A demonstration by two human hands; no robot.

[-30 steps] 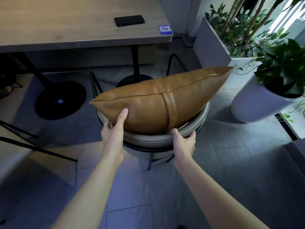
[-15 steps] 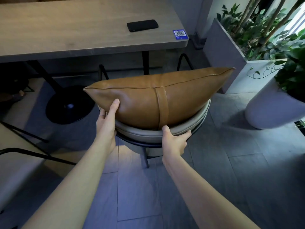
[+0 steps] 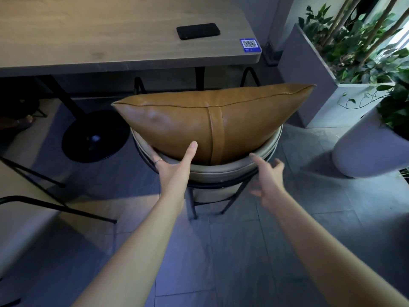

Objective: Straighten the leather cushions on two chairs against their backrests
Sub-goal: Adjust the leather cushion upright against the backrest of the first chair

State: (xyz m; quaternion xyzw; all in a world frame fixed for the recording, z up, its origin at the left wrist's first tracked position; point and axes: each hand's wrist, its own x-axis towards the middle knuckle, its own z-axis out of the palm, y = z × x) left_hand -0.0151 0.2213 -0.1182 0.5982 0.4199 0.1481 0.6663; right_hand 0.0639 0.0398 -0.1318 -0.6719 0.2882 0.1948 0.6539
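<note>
A tan leather cushion (image 3: 243,120) with a vertical strap stands on edge in a round chair, leaning on its curved beige backrest (image 3: 221,173). I see it from behind the chair. My left hand (image 3: 172,171) holds the cushion's lower left part, thumb pressed on its face and fingers tucked between cushion and backrest rim. My right hand (image 3: 267,178) is blurred, fingers spread, hovering just off the backrest's right side and holding nothing.
A wooden table (image 3: 110,41) stands beyond the chair with a black phone (image 3: 198,31) and a QR sticker (image 3: 249,45) on it. A grey planter (image 3: 309,74) and a white pot (image 3: 365,147) stand at the right. Another chair's black frame (image 3: 44,204) is at the left.
My right hand has let go of the backrest rim and pulled back with its fingers spread. My left hand has slid lower and rightward on the cushion.
</note>
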